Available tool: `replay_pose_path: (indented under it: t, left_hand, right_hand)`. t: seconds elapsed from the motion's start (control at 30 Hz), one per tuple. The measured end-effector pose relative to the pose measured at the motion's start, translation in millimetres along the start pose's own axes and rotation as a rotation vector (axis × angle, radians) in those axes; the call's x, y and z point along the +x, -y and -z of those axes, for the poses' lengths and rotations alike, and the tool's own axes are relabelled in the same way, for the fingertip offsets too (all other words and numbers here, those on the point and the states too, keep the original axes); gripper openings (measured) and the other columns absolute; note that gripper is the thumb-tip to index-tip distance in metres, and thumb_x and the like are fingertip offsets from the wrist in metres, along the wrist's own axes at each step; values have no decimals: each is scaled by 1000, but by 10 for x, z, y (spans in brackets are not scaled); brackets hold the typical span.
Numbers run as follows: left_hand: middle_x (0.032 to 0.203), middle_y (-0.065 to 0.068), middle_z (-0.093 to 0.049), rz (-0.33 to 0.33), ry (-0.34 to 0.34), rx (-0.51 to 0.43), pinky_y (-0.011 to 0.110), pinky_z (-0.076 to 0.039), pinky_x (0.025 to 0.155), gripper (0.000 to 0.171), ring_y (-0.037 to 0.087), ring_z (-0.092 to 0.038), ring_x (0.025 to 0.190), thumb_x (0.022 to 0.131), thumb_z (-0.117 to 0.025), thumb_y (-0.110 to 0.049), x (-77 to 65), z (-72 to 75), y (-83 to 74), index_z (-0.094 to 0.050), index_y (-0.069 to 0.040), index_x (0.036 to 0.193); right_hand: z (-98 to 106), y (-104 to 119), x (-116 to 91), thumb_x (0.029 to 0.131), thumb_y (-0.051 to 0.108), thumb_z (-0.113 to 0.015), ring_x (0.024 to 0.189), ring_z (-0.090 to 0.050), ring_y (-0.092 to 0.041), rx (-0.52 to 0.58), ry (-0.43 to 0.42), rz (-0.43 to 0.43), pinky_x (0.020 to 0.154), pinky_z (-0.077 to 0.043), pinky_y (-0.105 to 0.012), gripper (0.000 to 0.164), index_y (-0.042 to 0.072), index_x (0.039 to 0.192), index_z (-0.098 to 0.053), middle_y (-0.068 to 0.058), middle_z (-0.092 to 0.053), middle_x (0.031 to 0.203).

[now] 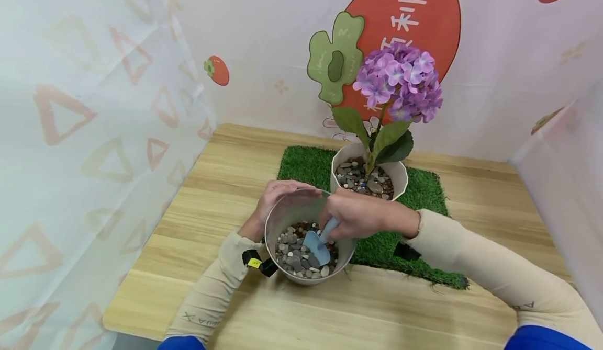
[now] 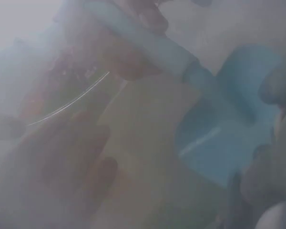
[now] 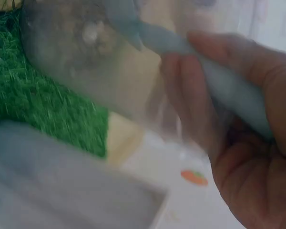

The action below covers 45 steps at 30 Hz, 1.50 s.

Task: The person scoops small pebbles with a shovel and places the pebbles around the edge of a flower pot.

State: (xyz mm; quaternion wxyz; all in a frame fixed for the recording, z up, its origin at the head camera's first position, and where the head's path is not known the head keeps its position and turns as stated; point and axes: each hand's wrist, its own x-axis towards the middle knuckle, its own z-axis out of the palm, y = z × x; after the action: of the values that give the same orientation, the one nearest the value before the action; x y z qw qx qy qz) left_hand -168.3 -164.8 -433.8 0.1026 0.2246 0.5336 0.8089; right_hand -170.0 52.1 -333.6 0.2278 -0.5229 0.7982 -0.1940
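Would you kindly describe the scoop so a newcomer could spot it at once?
On the wooden table, find the clear bucket in front of the potted flower. The right hand grips the scoop inside it: pale blue, unlike the mostly grey stones beneath.

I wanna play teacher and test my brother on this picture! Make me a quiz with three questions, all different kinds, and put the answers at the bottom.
1. Which hand holds the blue shovel, the left or the right?
2. True or false: the purple flowers stand in the clear bucket.
3. Fill in the missing word: inside the clear bucket, around the blue shovel's blade, lie lots of small ____.

Key:
1. The right hand.
2. False. The purple flowers stand in the white pot, which is on the green mat.
3. Stones.
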Motion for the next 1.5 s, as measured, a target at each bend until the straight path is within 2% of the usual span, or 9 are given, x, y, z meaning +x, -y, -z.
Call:
replay_pose_path:
  t: [0.07, 0.2, 0.37, 0.53, 0.67, 0.83, 1.0, 1.27, 1.5]
  left_hand:
    - [116, 14, -71, 7, -1, -7, 41, -48, 107, 41, 30, -66, 114, 100, -32, -13, -12, -4, -10, -63, 8, 118]
    - [118, 15, -70, 26, -13, 9, 42, -47, 107, 42, 32, -64, 117, 101, -33, -15, -20, -17, -28, -61, 9, 120]
    - [124, 17, -67, 46, -37, 62, 46, -44, 110, 41, 34, -60, 121, 102, -33, -17, -85, -18, -62, -60, 7, 123]
    - [136, 25, -56, -58, -32, 170, 46, -37, 115, 46, 35, -52, 130, 98, -27, -12, -281, -25, -70, -49, 10, 133]
    - [144, 23, -49, -114, -19, 191, 46, -32, 119, 51, 34, -45, 137, 95, -28, -14, -336, -91, -9, -43, 7, 140]
    - [143, 22, -50, -151, -5, 135, 45, -34, 118, 54, 35, -45, 137, 92, -28, -12, -300, -107, 78, -43, 6, 140]
    - [143, 22, -51, -143, 48, 91, 55, -34, 115, 54, 38, -46, 135, 93, -28, -14, -256, -76, 71, -43, 7, 140]
    - [138, 25, -55, -127, 91, 144, 55, -36, 114, 52, 39, -49, 132, 92, -28, -9, -96, -79, 46, -47, 9, 136]
    - [136, 37, -48, -116, 119, 119, 60, -29, 116, 51, 49, -43, 133, 92, -21, -1, -53, -217, -111, -43, 18, 133]
  right_hand:
    - [-60, 31, 5, 81, 17, -76, 38, -42, 5, 18, -45, -31, 38, -35, -12, 6, 16, 75, -75, 9, -67, 59]
    - [-144, 78, 18, 78, 14, -77, 41, -54, 4, 54, -129, -102, 40, -47, -16, 2, 13, 79, -77, 7, -73, 68]
    - [-173, 93, 9, 77, 15, -77, 42, -53, 4, 20, -165, -150, 43, -48, -18, 5, 14, 82, -78, 7, -73, 69]
    - [-188, 112, -4, 79, 17, -77, 42, -54, 5, 26, -177, -166, 44, -48, -17, 9, 11, 85, -78, 3, -74, 71]
    - [-203, 137, -10, 78, 16, -78, 42, -56, 4, 40, -206, -182, 43, -50, -17, 9, 9, 83, -77, 0, -75, 70]
    - [-257, 161, -31, 78, 14, -77, 39, -57, -3, 125, -232, -218, 37, -47, -19, 6, 10, 82, -78, 6, -71, 61]
    - [-297, 169, -58, 79, 15, -76, 40, -56, -2, 180, -268, -244, 37, -46, -20, 6, 11, 83, -78, 10, -69, 60]
    - [-330, 133, -216, 80, 20, -76, 45, -55, 0, 207, -366, -262, 39, -45, -19, 11, 13, 89, -77, 8, -72, 68]
    - [-364, 84, -402, 81, 21, -77, 35, -34, -1, 301, -436, -271, 33, -30, -15, 12, 16, 92, -77, 9, -73, 68]
